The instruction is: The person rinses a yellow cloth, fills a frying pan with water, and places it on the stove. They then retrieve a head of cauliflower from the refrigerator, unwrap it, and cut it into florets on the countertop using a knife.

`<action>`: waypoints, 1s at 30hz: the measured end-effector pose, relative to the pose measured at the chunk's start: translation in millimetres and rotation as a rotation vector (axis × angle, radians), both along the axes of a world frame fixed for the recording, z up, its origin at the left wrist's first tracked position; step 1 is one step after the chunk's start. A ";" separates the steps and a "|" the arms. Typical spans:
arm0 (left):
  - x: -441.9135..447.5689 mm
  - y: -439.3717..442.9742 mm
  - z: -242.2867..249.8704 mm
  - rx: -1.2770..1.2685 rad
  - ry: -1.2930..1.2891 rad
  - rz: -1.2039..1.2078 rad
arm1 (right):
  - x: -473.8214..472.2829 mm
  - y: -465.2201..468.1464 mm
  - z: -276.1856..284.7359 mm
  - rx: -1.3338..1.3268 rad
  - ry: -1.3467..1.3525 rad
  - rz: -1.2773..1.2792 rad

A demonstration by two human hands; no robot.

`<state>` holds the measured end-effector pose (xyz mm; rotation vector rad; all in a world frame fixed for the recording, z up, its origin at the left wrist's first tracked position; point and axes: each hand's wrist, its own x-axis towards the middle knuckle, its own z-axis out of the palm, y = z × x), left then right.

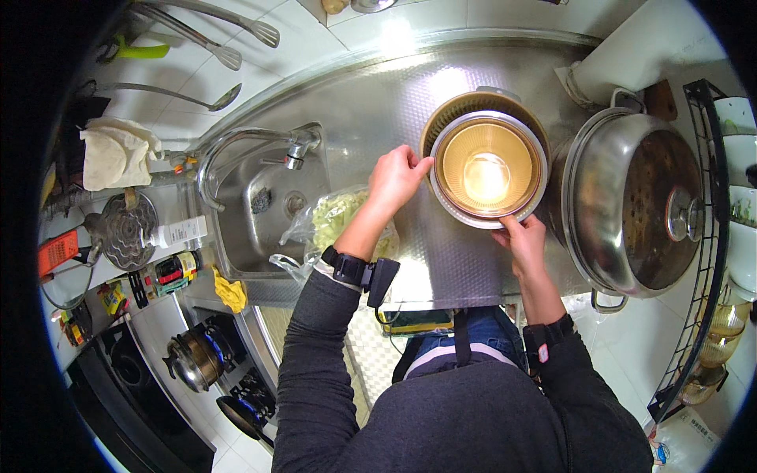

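An amber ribbed glass bowl [488,168] sits nested in a metal bowl or colander [439,195], which rests in or over a larger brown ribbed pot [432,121] on the steel counter. My right hand [520,239] grips the rim of the nested bowls at the near side, thumb on top. At their left edge is my left hand [399,177], its thumb and fingers at the rim; whether it grips the rim I cannot tell. Under my left forearm lies a clear plastic bag of pale green vegetable pieces [337,219].
To the left are a steel sink [248,236] with a faucet [225,142] and a yellow cloth [229,291]. A large lidded steel pot [627,201] stands close on the right, beside a black wire rack [701,260] with bowls. A stove with pots is at lower left.
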<state>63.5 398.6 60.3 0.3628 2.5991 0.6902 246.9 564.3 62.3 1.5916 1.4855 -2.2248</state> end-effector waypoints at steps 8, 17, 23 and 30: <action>-11.0 -7.2 -16.9 0.114 0.031 0.059 | 2.9 22.4 15.2 0.034 0.054 0.181; -11.1 -5.3 -21.2 0.034 -0.037 -0.056 | 6.6 17.1 14.2 0.345 0.063 0.195; 0.8 -14.2 -11.4 -0.040 0.054 -0.034 | 10.9 18.2 11.1 0.321 0.019 0.149; 5.8 -25.8 7.5 -0.052 0.086 0.085 | 4.3 24.0 21.6 0.280 0.045 0.207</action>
